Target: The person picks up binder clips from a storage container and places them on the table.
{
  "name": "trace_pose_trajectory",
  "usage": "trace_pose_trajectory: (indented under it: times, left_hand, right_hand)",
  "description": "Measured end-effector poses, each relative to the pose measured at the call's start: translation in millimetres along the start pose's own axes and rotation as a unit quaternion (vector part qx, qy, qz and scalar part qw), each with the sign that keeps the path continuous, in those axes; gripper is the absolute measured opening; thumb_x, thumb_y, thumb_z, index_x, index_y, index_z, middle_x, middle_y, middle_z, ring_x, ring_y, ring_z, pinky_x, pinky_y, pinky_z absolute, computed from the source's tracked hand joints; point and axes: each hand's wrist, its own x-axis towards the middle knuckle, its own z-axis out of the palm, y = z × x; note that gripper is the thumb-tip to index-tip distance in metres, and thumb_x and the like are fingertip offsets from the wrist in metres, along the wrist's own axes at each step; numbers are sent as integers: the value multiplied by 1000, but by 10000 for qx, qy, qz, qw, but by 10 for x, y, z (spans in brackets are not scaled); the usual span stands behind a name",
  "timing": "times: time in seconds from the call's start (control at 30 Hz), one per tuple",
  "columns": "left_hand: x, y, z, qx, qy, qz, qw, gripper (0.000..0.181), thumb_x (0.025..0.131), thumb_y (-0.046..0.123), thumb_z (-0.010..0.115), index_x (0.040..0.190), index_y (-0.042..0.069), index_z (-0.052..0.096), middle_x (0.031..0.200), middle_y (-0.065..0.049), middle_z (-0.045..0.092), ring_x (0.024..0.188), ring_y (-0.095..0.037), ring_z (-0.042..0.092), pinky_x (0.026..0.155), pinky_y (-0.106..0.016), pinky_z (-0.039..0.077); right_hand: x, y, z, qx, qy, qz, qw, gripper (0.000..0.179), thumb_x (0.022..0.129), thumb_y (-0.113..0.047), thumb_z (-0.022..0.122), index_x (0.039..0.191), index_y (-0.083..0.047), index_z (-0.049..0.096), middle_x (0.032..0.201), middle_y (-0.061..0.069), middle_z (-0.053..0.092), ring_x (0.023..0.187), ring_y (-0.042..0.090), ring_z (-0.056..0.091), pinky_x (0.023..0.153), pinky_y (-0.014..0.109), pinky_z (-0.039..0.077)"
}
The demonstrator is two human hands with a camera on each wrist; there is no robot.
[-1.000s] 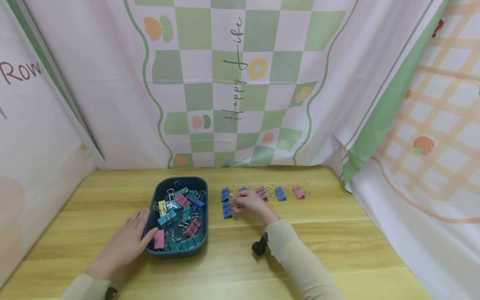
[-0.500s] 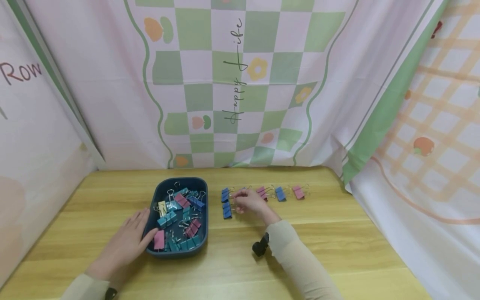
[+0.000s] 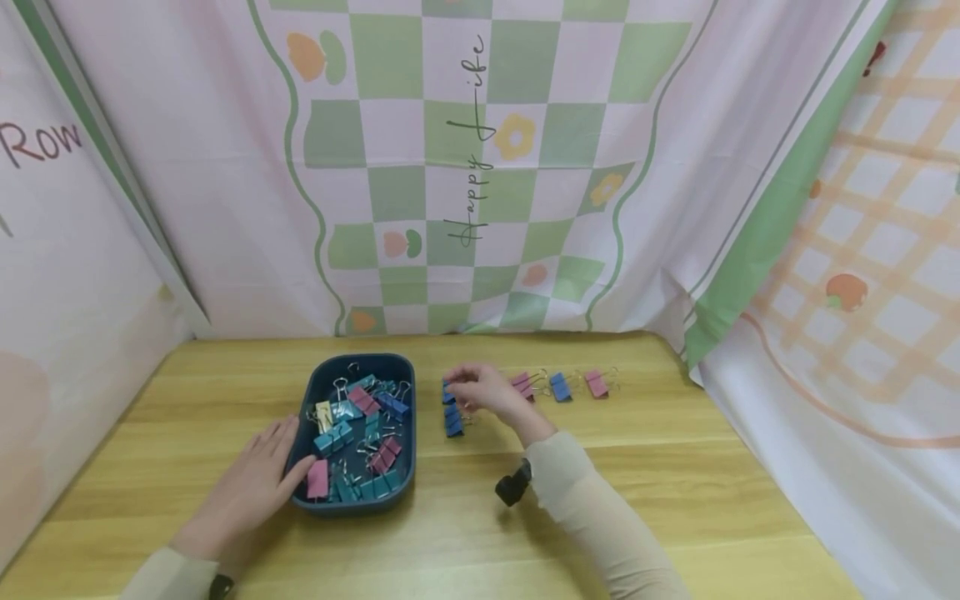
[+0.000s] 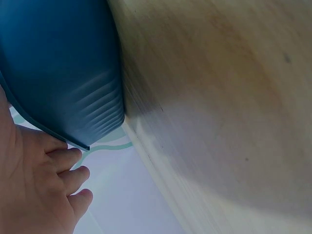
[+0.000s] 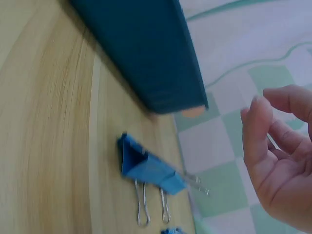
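Tray (image 3: 352,509): stood left of the middle of the worktop (image 3: 720,500), between its near and far edges, holding a jumble of teal, pink and blue clips and a yellow clip (image 3: 324,414).
Left hand (image 3: 251,475): released, its fingers straight along the tray's left side, its thumb over the rim.
Right hand (image 3: 483,390): released, fingers loosely bent, over the left end of the row; contact with a clip could not be told.
Far row: ran along the worktop's far edge, right of the tray; a pink clip (image 3: 596,383) ended it, nearest the right edge, with more blue and pink clips leftward, partly covered.
Blue clip (image 3: 454,421): lay just nearer the near edge than the row's left end.
Patterned cloth (image 3: 450,150): hung behind the far edge.
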Motion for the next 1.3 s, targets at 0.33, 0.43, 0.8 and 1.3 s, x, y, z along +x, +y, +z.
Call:
trace_pose_trajectory:
  times: [0.33, 0.43, 0.8, 1.3]
  left_hand:
    - [9, -16, 14, 47, -15, -31, 10000, 72, 96, 45, 39, 138, -12, 26, 143, -29, 25, 129, -47, 22, 104, -57, 18]
    - [10, -13, 11, 46, -33, -46, 10000, 72, 96, 45, 39, 138, -12, 26, 143, -29, 25, 129, -47, 22, 104, -57, 18]
    - [16, -12, 2, 12, -30, -29, 10000, 72, 97, 44, 39, 138, -12, 26, 143, -29, 24, 129, -47, 21, 104, -57, 17]
    - [22, -37, 15, -27, -108, -60, 9999, 73, 97, 46, 37, 139, -12, 24, 144, -29, 23, 130, -46, 20, 104, -57, 16]
  right_hand:
    - [78, -141, 304, -36, -801, -459, 9957, 28, 90, -10, 60, 114, 5, 58, 95, 13, 59, 76, 31, 61, 72, 48, 53]
    - [100, -189, 397, -180, -985, -526, 9936, 28, 89, -11, 60, 113, 4, 58, 93, 9, 60, 74, 23, 61, 72, 49, 52]
    - [183, -281, 716, -550, -1457, -446, 9868, 26, 88, -6, 61, 111, 5, 59, 91, 5, 61, 71, 23, 63, 62, 32, 55]
    - [292, -344, 899, -1012, -1684, -189, 9803, 26, 86, -3, 62, 110, 6, 58, 88, 4, 61, 70, 21, 63, 60, 32, 55]
